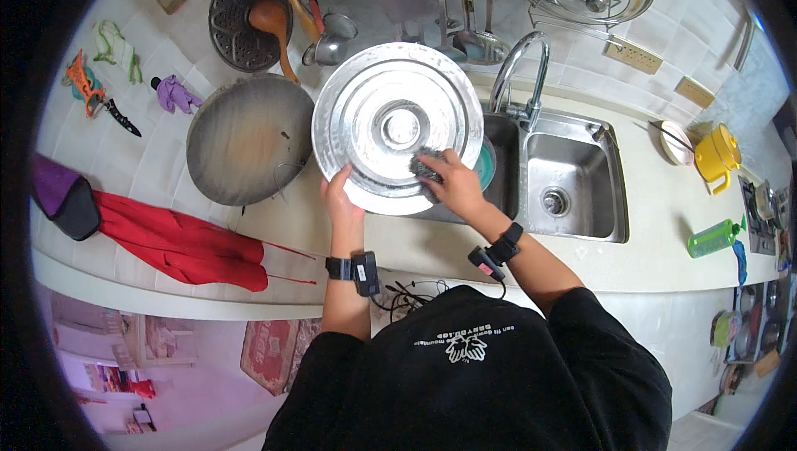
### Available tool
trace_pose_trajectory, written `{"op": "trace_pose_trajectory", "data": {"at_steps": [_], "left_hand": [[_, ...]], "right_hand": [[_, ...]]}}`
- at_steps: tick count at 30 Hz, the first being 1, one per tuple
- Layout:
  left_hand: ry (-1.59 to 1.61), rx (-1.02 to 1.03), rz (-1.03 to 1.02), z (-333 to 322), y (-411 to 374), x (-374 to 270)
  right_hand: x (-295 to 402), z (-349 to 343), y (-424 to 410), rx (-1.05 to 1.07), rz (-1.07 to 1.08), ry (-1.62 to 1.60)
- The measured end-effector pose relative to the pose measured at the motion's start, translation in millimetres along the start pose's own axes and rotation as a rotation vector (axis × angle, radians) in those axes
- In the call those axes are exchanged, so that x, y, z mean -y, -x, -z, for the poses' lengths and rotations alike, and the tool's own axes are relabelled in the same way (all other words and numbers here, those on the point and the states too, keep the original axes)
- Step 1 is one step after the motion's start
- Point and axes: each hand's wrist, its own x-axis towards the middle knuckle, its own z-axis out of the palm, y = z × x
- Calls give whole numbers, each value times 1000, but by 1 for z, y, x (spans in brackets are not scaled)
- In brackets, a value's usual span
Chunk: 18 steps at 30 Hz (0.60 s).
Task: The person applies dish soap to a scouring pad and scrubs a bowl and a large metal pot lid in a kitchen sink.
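Observation:
A large round metal lid or pan (367, 108), shiny with concentric rings, is tilted up in front of me over the counter and the left sink basin. My left hand (342, 197) grips its lower left rim, with the thumb on the face towards me. My right hand (457, 183) presses a steel wool scourer (427, 164) against the lower right of that face. Behind the metal piece, partly hidden, a teal bowl (484, 166) sits in the left basin. Both wrists wear straps with small black devices.
A wok (249, 139) leans at the left. A chrome faucet (540, 71) rises behind the double sink; its right basin (570, 170) shows a drain. Farther right are a yellow pot (716, 153), a small bowl (676, 142) and a green bottle (713, 239). Utensils hang behind.

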Motion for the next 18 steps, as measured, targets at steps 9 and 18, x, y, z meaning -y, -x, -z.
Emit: {"op": "trace_pose_trajectory", "data": {"at_steps": [9,18], "left_hand": [[-158,-42,144,27,10,-5],[-1136,-1,-74,120,2,20]], "right_hand": [[-64,28,-3,-157,-343,-795],[-97,-49,80,337,-417,-400]]}}
